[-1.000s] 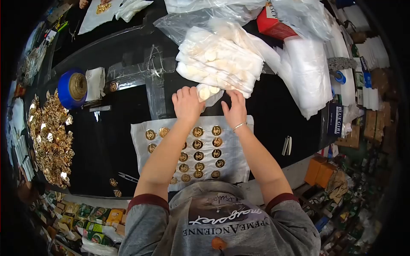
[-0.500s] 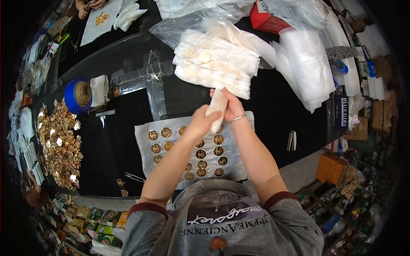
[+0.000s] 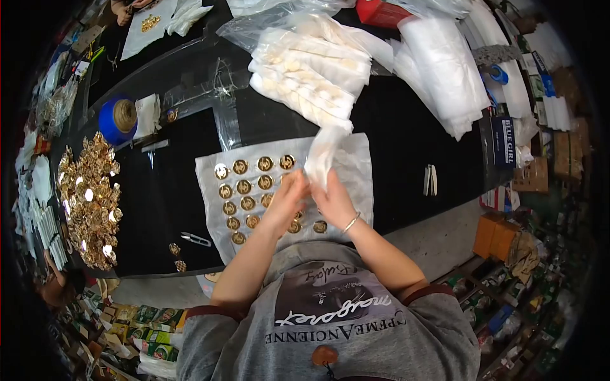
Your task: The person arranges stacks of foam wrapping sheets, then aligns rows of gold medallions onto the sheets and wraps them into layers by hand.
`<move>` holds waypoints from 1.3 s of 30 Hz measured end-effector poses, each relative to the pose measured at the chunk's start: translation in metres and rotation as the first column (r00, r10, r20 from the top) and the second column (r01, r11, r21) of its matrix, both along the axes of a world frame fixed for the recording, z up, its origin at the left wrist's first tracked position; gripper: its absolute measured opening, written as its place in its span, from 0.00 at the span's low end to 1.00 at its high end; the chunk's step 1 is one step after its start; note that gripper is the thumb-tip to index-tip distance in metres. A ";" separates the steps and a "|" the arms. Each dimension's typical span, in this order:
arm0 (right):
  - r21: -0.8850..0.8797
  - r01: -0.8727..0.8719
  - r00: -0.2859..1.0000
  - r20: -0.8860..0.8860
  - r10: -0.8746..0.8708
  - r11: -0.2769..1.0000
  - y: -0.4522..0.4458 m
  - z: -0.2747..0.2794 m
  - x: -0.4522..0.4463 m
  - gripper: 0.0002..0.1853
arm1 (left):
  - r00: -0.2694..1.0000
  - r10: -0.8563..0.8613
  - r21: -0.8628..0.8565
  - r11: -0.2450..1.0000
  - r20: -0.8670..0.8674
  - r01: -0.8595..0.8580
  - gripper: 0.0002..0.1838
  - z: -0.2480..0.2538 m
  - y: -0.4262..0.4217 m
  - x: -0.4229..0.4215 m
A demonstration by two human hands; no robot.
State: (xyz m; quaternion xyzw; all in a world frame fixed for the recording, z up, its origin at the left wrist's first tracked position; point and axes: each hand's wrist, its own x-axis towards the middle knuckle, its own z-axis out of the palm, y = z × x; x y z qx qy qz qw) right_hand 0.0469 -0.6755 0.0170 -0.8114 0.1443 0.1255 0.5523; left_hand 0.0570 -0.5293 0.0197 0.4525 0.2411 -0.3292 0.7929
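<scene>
A soft white strip (image 3: 323, 152) stretches from the folded white wrapping (image 3: 311, 70) down to my hands. My right hand (image 3: 335, 202), with a bracelet at the wrist, is closed on its lower end. Beside it, at the strip's left edge, my left hand (image 3: 287, 200) has its fingers curled together; what they hold is hidden. Under both hands lies a white sheet (image 3: 352, 165) bearing rows of round gold pieces (image 3: 265, 164) with a dark emblem. My forearms and hands cover part of the rows.
A heap of shiny gold pieces (image 3: 89, 203) and a blue roll of tape (image 3: 109, 120) are on the left. Small snips (image 3: 196, 239) lie near the front edge. A white plastic roll (image 3: 445, 76) stands right of the wrapping. Another person's hands (image 3: 124, 13) are at top left.
Both hands have come down toward my body, drawing the strip's lower end with them. It now spreads looser and wider. The wrapping's near end reaches further toward me.
</scene>
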 end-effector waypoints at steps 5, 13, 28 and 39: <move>-0.462 -0.323 0.891 0.147 0.430 0.826 0.003 0.009 -0.058 0.32 | 0.997 0.034 -0.223 0.974 -0.074 -0.050 0.20 -0.019 -0.015 -0.004; 0.416 -0.106 0.981 -0.107 0.165 0.903 -0.038 -0.026 -0.093 0.48 | 0.906 0.225 -0.585 0.702 -0.360 -0.406 0.20 -0.039 -0.031 -0.027; 0.530 0.375 0.911 -0.362 -0.196 0.760 -0.033 -0.039 -0.125 0.17 | 0.998 0.034 -0.258 0.966 0.061 -0.017 0.18 -0.024 -0.013 0.012; 0.375 0.755 0.653 -0.509 -0.561 0.538 -0.046 -0.050 -0.132 0.18 | 0.927 -0.361 0.254 0.910 0.105 0.326 0.14 -0.069 -0.051 0.047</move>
